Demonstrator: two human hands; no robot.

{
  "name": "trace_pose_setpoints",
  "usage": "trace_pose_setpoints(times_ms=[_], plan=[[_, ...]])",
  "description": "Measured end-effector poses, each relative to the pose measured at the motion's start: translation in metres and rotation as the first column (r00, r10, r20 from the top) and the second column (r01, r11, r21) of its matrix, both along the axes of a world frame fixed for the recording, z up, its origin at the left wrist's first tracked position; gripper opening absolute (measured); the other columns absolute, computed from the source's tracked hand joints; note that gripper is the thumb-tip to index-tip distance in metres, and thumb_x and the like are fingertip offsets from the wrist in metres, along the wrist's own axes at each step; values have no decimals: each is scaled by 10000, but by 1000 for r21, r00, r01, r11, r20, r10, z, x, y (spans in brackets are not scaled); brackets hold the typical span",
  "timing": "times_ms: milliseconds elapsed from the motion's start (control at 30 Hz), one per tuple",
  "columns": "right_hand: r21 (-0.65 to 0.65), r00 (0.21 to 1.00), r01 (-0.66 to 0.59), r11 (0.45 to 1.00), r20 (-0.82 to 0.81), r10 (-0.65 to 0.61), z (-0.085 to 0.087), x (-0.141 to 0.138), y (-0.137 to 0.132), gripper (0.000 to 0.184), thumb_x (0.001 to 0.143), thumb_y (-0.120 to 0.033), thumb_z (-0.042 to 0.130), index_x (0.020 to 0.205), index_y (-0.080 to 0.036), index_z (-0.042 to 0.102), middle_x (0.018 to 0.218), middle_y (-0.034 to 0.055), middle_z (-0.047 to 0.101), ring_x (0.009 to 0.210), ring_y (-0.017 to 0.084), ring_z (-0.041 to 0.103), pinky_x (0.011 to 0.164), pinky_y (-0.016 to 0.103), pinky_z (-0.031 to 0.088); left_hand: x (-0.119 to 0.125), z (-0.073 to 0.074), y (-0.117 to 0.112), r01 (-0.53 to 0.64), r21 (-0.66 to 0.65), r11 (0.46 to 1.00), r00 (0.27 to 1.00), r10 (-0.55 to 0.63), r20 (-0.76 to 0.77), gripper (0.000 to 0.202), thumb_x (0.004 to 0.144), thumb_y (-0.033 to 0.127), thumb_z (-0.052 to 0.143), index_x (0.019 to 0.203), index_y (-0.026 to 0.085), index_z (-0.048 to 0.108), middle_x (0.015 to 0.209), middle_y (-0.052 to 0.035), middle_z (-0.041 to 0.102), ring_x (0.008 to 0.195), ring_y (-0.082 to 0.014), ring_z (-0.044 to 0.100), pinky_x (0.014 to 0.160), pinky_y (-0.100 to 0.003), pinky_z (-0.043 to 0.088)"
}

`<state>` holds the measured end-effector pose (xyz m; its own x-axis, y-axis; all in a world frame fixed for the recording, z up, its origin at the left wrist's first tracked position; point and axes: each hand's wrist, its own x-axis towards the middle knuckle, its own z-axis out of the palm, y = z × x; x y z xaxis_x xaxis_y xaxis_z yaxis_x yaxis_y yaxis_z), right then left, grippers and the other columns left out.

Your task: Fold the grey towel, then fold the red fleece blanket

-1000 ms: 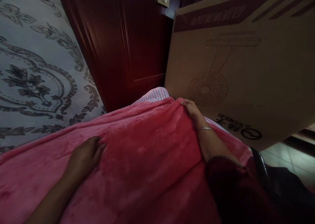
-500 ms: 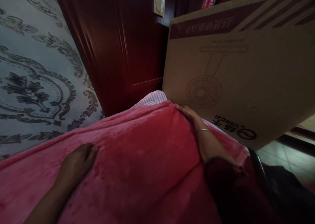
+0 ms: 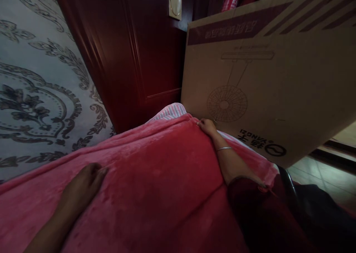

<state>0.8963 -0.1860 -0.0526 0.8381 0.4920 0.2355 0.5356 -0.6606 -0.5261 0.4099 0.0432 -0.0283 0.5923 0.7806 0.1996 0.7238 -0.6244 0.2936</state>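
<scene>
A pink fleece blanket [image 3: 155, 179] covers the bed across the lower part of the view. My left hand [image 3: 82, 184] lies flat on it at the lower left, fingers stretched forward and together. My right hand [image 3: 207, 126], with a thin silver bangle on the wrist, is closed on the blanket's far corner, right beside a big cardboard box [image 3: 267, 79]. Under that corner a striped pink-and-white sheet [image 3: 171, 111] shows.
The cardboard box with a fan drawing stands tilted at the right, against the bed. A dark red wooden door [image 3: 130, 53] with a light switch plate [image 3: 175, 3] is behind. Patterned grey wallpaper [image 3: 36, 86] fills the left. Tiled floor [image 3: 319, 175] shows at the lower right.
My left hand has slid back and left over the blanket. My right hand has stayed on the far corner, and the blanket lies smoother between the hands.
</scene>
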Motion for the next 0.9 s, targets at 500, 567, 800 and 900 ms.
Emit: trace_pose_setpoints(times_ms=[500,567,800,900], plan=[[473,945,-208,856,-127,300,3,-1,8,544,828,-99,508,1348,-160,659,1316,57,698,1176,190,654,1056,354,475,3,8,-9,6,86,996,1000,-7,19,438,896,471,317,966,198,652,1091,-169,733,1031,-344,686,903,-444,517],[392,963,-204,897,-83,255,-3,-2,11,540,810,-72,487,1300,-158,696,1302,63,705,1225,193,633,1101,350,434,3,9,-10,-29,90,995,1000,30,-4,484,926,469,270,1023,185,650,1143,-182,722,1056,-355,680,900,-456,513],[95,987,-149,984,75,142,-8,-1,11,481,853,-107,507,1284,-186,706,1292,70,711,1187,211,644,1019,307,469,3,-3,2,13,-7,1000,992,-14,-126,449,894,456,313,958,191,670,1134,-180,744,1066,-347,688,930,-440,511],[26,993,-99,995,65,98,-2,4,6,311,916,-235,523,1073,-159,781,1055,79,782,994,217,692,877,278,504,4,2,0,0,-10,1000,991,-2,-134,441,898,436,314,954,182,670,1124,-187,748,1050,-353,694,923,-444,515]])
